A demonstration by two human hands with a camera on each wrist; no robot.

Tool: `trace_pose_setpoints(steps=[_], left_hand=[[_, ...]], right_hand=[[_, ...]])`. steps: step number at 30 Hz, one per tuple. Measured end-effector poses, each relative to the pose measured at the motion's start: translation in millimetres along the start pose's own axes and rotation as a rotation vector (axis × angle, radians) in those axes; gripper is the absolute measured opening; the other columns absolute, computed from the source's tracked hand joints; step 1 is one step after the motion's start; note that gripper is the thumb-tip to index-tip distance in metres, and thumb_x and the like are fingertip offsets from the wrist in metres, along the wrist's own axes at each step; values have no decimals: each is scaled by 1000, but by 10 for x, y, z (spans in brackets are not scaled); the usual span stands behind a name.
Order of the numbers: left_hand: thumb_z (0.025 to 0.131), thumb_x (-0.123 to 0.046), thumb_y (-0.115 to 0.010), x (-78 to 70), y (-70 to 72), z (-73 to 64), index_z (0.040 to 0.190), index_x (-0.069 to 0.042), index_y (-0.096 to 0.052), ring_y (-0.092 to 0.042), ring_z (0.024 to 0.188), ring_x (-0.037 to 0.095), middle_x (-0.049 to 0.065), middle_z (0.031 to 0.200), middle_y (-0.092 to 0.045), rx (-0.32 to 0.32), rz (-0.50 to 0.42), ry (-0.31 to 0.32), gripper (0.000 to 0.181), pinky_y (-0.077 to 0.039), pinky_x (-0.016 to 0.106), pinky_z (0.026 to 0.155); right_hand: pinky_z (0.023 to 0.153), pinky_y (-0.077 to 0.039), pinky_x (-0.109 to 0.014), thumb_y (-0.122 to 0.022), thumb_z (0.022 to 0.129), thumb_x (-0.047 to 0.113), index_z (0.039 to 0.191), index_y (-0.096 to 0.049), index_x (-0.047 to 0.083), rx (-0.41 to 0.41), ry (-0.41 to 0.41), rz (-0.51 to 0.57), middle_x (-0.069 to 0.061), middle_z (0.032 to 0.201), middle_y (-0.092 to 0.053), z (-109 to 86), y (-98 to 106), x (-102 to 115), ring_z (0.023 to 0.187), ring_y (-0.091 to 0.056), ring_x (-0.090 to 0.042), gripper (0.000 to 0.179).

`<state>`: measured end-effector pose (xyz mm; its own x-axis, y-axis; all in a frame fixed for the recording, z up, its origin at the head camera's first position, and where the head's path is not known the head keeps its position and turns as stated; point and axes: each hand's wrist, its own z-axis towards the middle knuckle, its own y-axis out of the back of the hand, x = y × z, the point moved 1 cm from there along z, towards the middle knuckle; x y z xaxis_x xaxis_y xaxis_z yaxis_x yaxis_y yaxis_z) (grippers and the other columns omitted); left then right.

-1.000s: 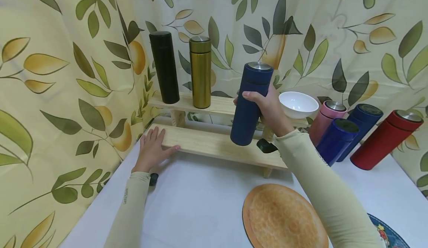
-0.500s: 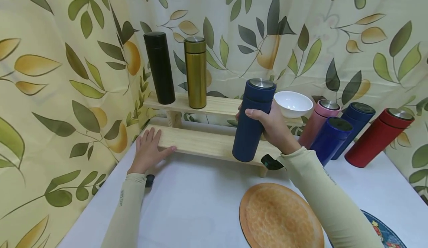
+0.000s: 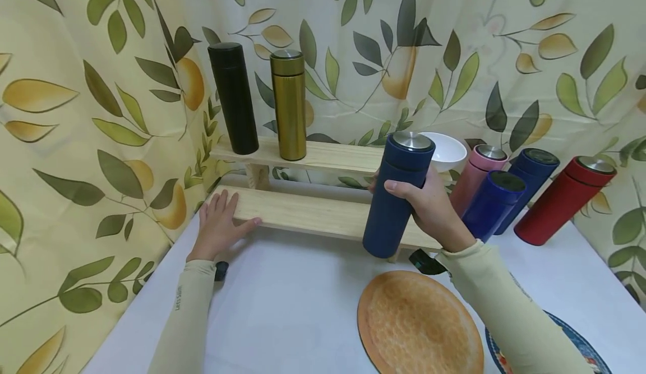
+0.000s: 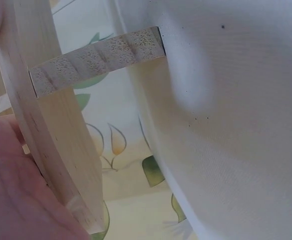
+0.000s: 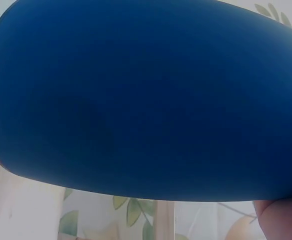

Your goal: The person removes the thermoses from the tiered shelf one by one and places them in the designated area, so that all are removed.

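My right hand [image 3: 436, 211] grips a navy blue thermos flask [image 3: 396, 200] with a silver-topped lid, thumb across its front. The flask is slightly tilted and overlaps the front of a two-step wooden rack [image 3: 303, 211] in the head view. In the right wrist view the flask [image 5: 146, 100] fills most of the picture. My left hand [image 3: 219, 225] lies with fingers spread on the left end of the lower step, thumb along its front edge. The left wrist view shows this palm [image 4: 21, 190] against the board [image 4: 56, 130]. A black flask [image 3: 234, 99] and a gold flask [image 3: 289, 105] stand on the upper step.
A white bowl [image 3: 446, 149] is behind the right hand. To the right stand a pink flask [image 3: 476, 175], two blue flasks [image 3: 492, 206] and a red flask [image 3: 562, 203]. A round brown mat [image 3: 419, 323] and a patterned plate [image 3: 580, 340] lie in front on the white table.
The right hand has brought the navy flask down and toward me, from over the rack to its front edge. The left hand stays on the lower step. The head view has shifted slightly.
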<state>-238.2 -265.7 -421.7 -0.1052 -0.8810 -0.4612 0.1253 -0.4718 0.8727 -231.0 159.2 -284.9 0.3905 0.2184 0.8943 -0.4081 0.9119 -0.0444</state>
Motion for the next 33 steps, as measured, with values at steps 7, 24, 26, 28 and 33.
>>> trace_pose_setpoints(steps=[7, 24, 26, 28, 33], left_hand=[[98, -65, -66, 3, 25, -12, 166, 7, -24, 0, 160, 51, 33, 173, -7, 2, -3, -4, 107, 7, 62, 125], [99, -65, -66, -37, 55, -23, 166, 7, -24, -2, 160, 52, 34, 173, -8, 7, -3, -16, 107, 6, 63, 125], [98, -65, -66, -27, 48, -22, 166, 7, -24, -1, 160, 52, 34, 173, -8, 9, 3, -14, 107, 6, 63, 125], [98, -65, -65, -22, 45, -17, 166, 7, -24, -1, 160, 51, 34, 173, -7, 10, -1, -12, 107, 7, 63, 125], [99, -66, -65, -19, 39, -18, 166, 7, -24, 0, 160, 51, 33, 173, -7, 15, -10, -8, 107, 8, 63, 125]], right_hand=[[88, -61, -46, -62, 94, -4, 134, -57, 6, -21, 20, -23, -25, 109, -70, -166, 52, 69, 95, -76, -32, 42], [92, -60, -38, -60, 100, -7, 145, -52, 10, -152, -40, -106, -15, 118, -74, -686, 410, 176, 104, -76, -28, 49], [92, -60, -38, -60, 101, -7, 147, -51, 10, -170, -46, -96, -15, 120, -73, -738, 444, 205, 105, -75, -27, 50], [92, -59, -38, -59, 101, -6, 150, -49, 10, -186, -42, -82, -16, 121, -71, -771, 477, 247, 105, -75, -27, 53], [93, -60, -39, -56, 101, -8, 155, -45, 8, -200, 7, -36, -17, 122, -67, -843, 576, 333, 104, -75, -29, 57]])
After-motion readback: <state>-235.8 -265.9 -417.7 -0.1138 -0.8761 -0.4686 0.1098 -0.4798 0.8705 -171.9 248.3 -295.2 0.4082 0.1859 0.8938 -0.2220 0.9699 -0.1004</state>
